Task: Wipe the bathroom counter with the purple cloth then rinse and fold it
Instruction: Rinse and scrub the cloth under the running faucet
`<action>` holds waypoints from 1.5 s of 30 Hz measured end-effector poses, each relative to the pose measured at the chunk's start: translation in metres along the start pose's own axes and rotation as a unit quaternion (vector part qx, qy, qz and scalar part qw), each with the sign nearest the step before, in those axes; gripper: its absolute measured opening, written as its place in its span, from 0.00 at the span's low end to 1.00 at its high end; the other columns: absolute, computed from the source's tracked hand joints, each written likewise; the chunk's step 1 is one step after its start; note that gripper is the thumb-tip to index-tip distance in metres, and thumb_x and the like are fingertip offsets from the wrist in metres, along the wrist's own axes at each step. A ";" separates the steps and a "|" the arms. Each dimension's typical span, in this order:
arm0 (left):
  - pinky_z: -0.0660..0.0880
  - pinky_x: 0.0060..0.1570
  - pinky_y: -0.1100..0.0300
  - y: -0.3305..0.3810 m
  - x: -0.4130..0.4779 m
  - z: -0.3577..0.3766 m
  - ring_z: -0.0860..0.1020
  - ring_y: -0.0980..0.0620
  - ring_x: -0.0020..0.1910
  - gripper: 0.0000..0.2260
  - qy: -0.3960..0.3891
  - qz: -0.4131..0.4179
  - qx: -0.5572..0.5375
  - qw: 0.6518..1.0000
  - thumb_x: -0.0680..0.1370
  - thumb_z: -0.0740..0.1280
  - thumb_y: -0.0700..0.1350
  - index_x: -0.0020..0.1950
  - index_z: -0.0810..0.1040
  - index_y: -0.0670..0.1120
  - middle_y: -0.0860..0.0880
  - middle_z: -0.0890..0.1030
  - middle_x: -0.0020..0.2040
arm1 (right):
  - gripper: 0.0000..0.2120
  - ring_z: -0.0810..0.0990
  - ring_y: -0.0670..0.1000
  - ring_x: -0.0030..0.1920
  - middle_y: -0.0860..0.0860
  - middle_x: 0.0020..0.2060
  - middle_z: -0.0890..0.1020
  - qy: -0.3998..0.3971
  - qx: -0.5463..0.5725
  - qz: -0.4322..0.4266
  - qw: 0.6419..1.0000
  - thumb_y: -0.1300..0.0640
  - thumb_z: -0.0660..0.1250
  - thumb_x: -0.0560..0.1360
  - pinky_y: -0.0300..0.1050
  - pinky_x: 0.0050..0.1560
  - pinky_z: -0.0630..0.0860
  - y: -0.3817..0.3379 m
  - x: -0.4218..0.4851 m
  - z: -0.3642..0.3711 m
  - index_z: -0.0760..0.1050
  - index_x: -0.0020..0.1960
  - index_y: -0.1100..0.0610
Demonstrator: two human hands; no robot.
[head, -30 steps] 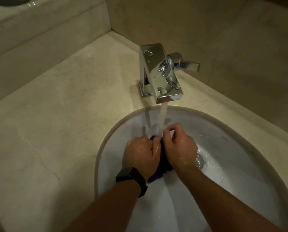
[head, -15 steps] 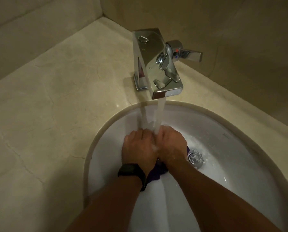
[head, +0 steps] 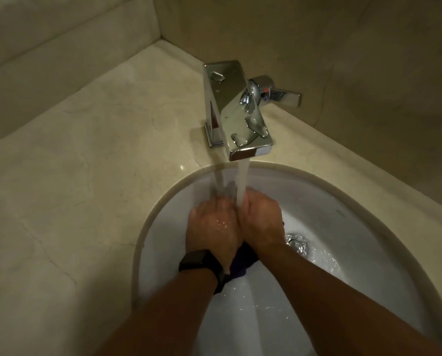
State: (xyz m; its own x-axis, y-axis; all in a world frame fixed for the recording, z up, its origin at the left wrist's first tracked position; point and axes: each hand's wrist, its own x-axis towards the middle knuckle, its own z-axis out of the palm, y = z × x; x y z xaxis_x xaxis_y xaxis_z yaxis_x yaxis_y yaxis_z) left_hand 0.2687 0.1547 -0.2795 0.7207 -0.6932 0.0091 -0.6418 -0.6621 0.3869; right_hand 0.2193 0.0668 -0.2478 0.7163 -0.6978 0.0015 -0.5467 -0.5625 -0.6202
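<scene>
Beige marble counter (head: 86, 176) wrapped around a white oval sink (head: 356, 227) in a dim bathroom corner, with a square chrome faucet (head: 235, 111) standing at the sink's back rim.

Farthest in front of the faucet, two bare forearms reached into the bowl, and a black watch (head: 202, 263) sat on the left wrist. Just beyond the watch, toward the faucet, a dark fold of the purple cloth (head: 243, 263) showed between the two wrists. The rest of it was hidden under the hands.

The left hand (head: 212, 227) and the right hand (head: 262, 219) lay knuckles up and pressed side by side directly below the faucet's spout, both bunched down over the cloth and gripping it. Their fingertips curled out of sight beneath them. Both hands were wet and glistening.

A stream of water (head: 242, 183) fell from the spout onto the seam where the two hands met. To the right of that stream, the metal drain (head: 297, 244) sat in the bottom of the bowl with water rippling round it.

On the faucet's right side a flat lever handle (head: 284, 95) stuck out sideways. Behind the faucet, tan stone walls (head: 343, 47) met in a corner.
</scene>
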 end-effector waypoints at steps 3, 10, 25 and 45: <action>0.71 0.57 0.52 0.010 0.015 -0.028 0.75 0.49 0.56 0.18 0.030 0.013 0.043 0.999 0.76 0.60 0.55 0.63 0.73 0.51 0.51 0.78 0.56 | 0.23 0.80 0.55 0.34 0.55 0.33 0.81 0.105 0.092 -0.038 0.989 0.48 0.53 0.78 0.45 0.38 0.76 -0.014 0.007 -0.014 0.81 0.42 0.61; 0.67 0.51 0.52 0.009 0.003 -0.055 0.74 0.49 0.48 0.16 -0.013 0.091 0.049 0.995 0.80 0.54 0.53 0.45 0.80 0.50 0.51 0.79 0.46 | 0.15 0.78 0.53 0.37 0.49 0.33 0.80 0.036 0.136 0.076 0.987 0.44 0.59 0.76 0.55 0.40 0.78 0.016 -0.022 -0.006 0.78 0.41 0.52; 0.69 0.41 0.53 -0.015 -0.009 -0.007 0.75 0.46 0.40 0.13 -0.076 0.135 0.121 0.980 0.76 0.56 0.50 0.47 0.78 0.48 0.49 0.80 0.43 | 0.22 0.76 0.57 0.38 0.52 0.37 0.79 0.037 -0.097 0.039 0.994 0.43 0.52 0.78 0.46 0.39 0.68 0.046 -0.030 0.035 0.80 0.42 0.53; 0.70 0.46 0.49 -0.007 0.015 -0.050 0.75 0.42 0.45 0.14 0.064 0.176 0.074 0.979 0.76 0.60 0.50 0.48 0.80 0.43 0.43 0.80 0.46 | 0.18 0.73 0.52 0.38 0.50 0.35 0.74 0.166 0.185 -0.020 0.968 0.48 0.57 0.80 0.47 0.41 0.69 0.018 -0.002 0.013 0.74 0.37 0.56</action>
State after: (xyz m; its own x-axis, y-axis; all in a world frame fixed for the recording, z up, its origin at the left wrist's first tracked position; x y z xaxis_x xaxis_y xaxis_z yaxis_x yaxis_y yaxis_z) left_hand 0.2972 0.1628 -0.2363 0.4679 -0.8514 0.2369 -0.8810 -0.4281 0.2013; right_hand 0.2139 0.0639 -0.2695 0.5215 -0.8173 0.2450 -0.2840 -0.4370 -0.8534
